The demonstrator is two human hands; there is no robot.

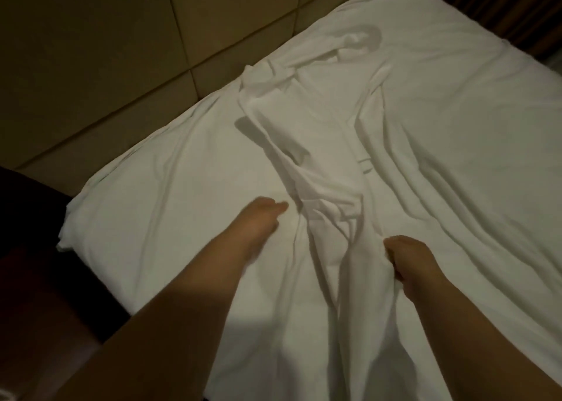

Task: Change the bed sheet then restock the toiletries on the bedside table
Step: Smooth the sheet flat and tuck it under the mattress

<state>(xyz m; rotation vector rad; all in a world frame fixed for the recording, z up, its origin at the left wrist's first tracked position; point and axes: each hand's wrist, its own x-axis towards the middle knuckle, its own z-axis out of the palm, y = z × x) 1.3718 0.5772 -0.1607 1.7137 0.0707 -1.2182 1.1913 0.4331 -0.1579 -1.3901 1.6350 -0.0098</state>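
A white bed sheet (425,133) lies rumpled over the bed, with a bunched ridge of folds running down its middle toward me. My right hand (410,257) grips that bunched fabric at the near end of the ridge, fingers curled into the cloth. My left hand (261,218) is stretched out just left of the ridge, fingers together and pointing forward, low over or touching the flatter sheet; it is blurred. The sheet's left corner (70,218) hangs loose at the bed's edge.
A padded tan headboard or wall panel (121,51) runs along the far left side of the bed. Dark wooden furniture (36,279) sits at the lower left, close to the bed corner. A dark curtain or wall (517,5) is at the top right.
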